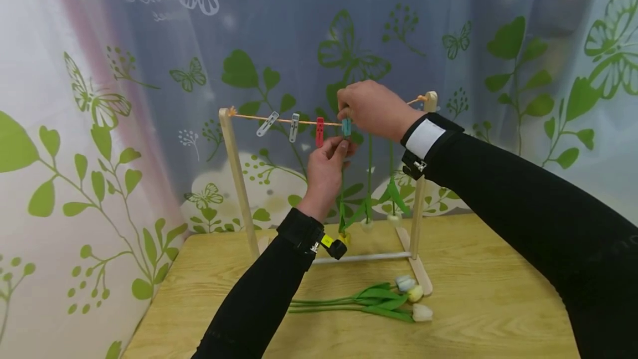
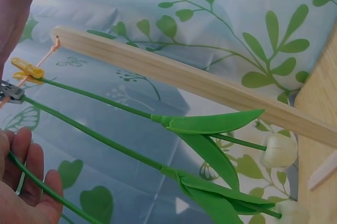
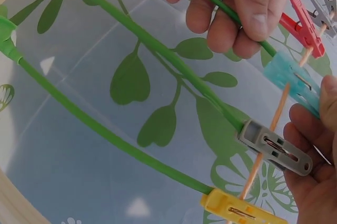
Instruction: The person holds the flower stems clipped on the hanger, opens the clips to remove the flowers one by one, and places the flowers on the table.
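Observation:
My left hand (image 1: 325, 173) pinches the green stem (image 3: 224, 7) of a yellow tulip (image 1: 344, 239) that hangs head down. At the stem's upper end is a teal clothespin (image 3: 295, 81) on an orange string (image 1: 306, 122). My right hand (image 1: 376, 107) pinches the clothespin's other end from above. In the right wrist view the stem tip meets the clothespin's jaws. Beside it, a grey clothespin (image 3: 274, 148) and a yellow clothespin (image 3: 239, 211) each hold a stem. Those stems end in white tulips (image 2: 279, 151) hanging downward.
A red clothespin (image 1: 320, 133) and two grey ones (image 1: 294, 127) sit on the string to the left. Wooden posts (image 1: 239, 181) carry the string, with a white bar (image 1: 369, 257) low between them. Several tulips (image 1: 379, 301) lie on the wooden table (image 1: 488, 292). A patterned curtain (image 1: 299, 32) hangs behind.

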The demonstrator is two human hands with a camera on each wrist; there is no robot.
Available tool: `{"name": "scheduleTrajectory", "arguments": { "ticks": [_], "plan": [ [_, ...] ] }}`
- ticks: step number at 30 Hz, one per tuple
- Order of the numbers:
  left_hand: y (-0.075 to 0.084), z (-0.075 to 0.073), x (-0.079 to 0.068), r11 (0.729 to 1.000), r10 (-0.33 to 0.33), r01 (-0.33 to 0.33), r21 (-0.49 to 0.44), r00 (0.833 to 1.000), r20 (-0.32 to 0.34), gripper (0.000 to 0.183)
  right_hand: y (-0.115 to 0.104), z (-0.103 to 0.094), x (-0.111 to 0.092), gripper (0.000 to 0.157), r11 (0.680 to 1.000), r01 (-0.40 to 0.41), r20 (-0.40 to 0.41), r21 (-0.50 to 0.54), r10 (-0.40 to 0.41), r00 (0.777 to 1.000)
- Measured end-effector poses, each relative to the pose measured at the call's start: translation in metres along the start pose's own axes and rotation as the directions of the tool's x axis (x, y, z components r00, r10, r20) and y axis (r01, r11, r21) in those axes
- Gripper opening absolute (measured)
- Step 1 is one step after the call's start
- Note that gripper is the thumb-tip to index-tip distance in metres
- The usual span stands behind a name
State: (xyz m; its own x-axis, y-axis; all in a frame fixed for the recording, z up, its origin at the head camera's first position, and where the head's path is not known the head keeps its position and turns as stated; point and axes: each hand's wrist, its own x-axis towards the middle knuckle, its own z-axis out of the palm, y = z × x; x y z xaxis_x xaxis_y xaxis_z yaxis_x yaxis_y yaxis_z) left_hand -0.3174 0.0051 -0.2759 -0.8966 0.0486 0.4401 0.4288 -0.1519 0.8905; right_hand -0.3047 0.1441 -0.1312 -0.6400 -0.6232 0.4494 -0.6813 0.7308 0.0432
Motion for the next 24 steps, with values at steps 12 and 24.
{"name": "scheduleTrajectory", "arguments": {
  "ticks": [12,24],
  "plan": [
    [-0.0067,-0.0036,-0.0032,1.0,0.014,-0.014,-0.014,0.999,0.04,0.024,-0.0009,-0.0029,-0.0002,0.009,1.0,0.023,-0.014,-0.001,-0.024,1.0],
    [-0.0102,-0.0087,-0.0085,1.0,-0.007,0.006,0.029,0.998,0.063,0.024,0.0034,0.006,-0.0029,0.019,0.996,0.053,-0.009,-0.076,-0.054,0.999]
  ]
}}
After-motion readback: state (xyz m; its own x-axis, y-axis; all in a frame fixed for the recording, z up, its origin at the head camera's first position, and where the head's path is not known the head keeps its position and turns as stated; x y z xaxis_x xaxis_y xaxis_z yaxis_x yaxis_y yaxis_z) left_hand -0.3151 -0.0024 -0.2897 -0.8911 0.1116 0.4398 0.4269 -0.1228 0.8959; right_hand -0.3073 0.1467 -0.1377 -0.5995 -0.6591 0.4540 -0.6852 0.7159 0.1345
